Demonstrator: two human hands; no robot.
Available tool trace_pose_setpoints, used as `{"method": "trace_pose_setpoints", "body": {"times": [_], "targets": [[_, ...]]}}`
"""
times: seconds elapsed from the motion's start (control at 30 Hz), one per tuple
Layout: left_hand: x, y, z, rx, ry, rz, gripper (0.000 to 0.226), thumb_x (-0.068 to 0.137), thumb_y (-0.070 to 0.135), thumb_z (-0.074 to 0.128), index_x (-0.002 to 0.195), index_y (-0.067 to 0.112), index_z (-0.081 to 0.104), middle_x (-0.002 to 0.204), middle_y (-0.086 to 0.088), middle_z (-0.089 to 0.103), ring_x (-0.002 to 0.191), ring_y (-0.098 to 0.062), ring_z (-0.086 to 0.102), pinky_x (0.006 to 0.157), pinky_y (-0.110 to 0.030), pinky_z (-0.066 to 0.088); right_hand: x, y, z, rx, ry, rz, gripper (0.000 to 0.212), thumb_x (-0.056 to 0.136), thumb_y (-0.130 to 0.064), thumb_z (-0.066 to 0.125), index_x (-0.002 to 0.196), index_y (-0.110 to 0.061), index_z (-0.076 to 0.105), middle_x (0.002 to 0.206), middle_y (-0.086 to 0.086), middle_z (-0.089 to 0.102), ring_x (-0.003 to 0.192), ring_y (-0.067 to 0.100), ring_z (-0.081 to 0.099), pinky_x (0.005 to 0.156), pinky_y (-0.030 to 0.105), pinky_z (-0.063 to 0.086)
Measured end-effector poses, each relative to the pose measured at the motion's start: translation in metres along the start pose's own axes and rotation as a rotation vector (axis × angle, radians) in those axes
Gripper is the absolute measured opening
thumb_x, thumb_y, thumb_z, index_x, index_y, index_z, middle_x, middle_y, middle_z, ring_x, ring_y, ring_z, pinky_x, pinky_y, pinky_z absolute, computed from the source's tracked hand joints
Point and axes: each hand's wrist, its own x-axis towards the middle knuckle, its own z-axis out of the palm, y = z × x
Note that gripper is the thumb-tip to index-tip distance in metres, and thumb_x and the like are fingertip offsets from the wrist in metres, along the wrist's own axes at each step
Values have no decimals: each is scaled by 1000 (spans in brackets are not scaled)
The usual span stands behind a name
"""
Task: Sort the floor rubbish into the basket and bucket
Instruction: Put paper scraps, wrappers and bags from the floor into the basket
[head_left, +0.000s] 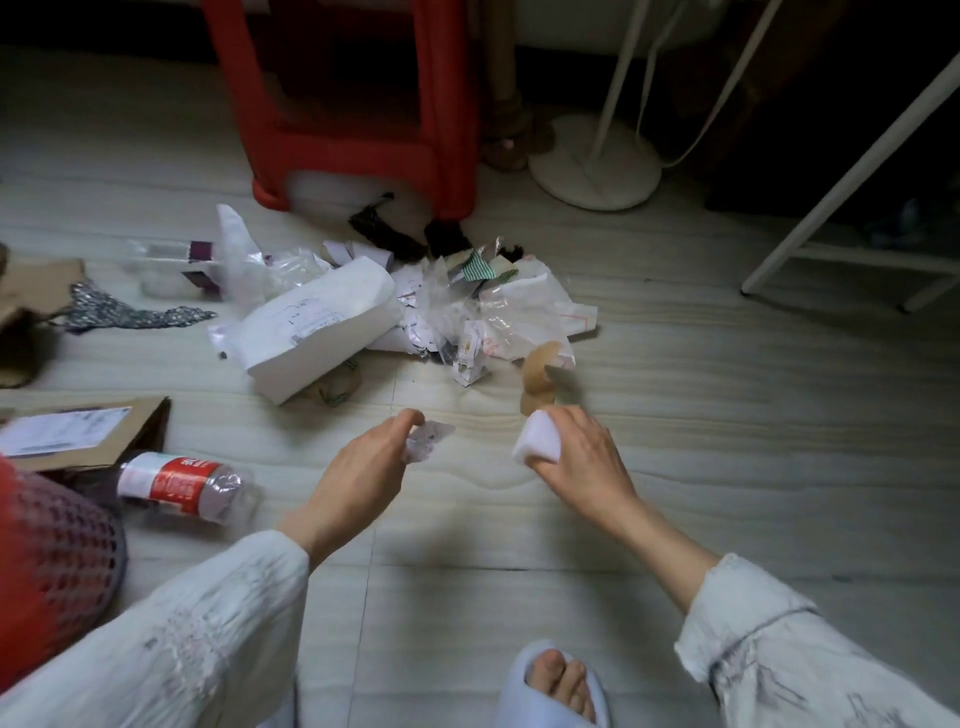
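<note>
A heap of floor rubbish (457, 306) lies ahead: a white mailer bag (317, 327), clear plastic and torn paper. My left hand (363, 473) pinches a small crumpled piece of clear plastic (423, 441) above the tiles. My right hand (582, 457) grips a white foam block (537, 441) together with a tan strip of tape (537, 379) that sticks up from it. At the left edge sits the red mesh basket (57, 561). A plastic bottle with a red label (182, 486) lies beside it. No bucket is in view.
A red plastic stool (363, 140) stands behind the heap, with a white fan base (595, 166) to its right and a white rack leg (831, 192) farther right. Flattened cardboard (78, 431) and a silver foil scrap (119, 312) lie at the left. My slippered foot (558, 686) is near the bottom.
</note>
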Motion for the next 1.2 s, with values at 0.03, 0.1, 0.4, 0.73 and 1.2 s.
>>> {"method": "trace_pose_setpoints", "body": {"times": [0.03, 0.1, 0.4, 0.73, 1.2], "targets": [[-5, 5, -12, -14, 10, -5, 50, 82, -4, 45, 127, 18, 42, 121, -8, 59, 99, -36, 57, 73, -37, 44, -6, -11, -8, 2, 29, -21, 52, 81, -25, 66, 128, -14, 47, 125, 8, 50, 118, 27, 45, 96, 32, 31], [-18, 14, -41, -20, 33, 13, 47, 82, -2, 45, 126, 17, 45, 120, -9, 60, 102, -36, 57, 78, -40, 47, -20, -35, -26, 9, 89, -71, 52, 80, -24, 67, 128, -14, 47, 125, 7, 51, 118, 27, 46, 95, 32, 32], [-78, 14, -203, 37, 405, 127, 22, 84, 4, 58, 106, 5, 61, 106, -15, 63, 93, -36, 61, 76, -42, 49, -54, -159, -110, -101, 161, -376, 83, 77, -18, 72, 146, -23, 24, 119, 11, 58, 110, 30, 53, 95, 39, 41], [-191, -75, -322, 102, 694, -96, 18, 80, 2, 64, 98, 3, 65, 96, -14, 64, 87, -32, 61, 74, -39, 48, -64, -338, -84, -260, 27, -680, 73, 79, -23, 68, 142, -19, 31, 126, 10, 54, 113, 29, 50, 91, 37, 40], [-270, -205, -253, -99, 516, -623, 29, 86, 16, 60, 110, 11, 46, 105, -14, 63, 99, -34, 60, 79, -39, 45, -70, -449, 67, -154, -176, -778, 73, 83, -29, 63, 145, -19, 26, 133, 9, 46, 125, 28, 39, 104, 39, 34]]}}
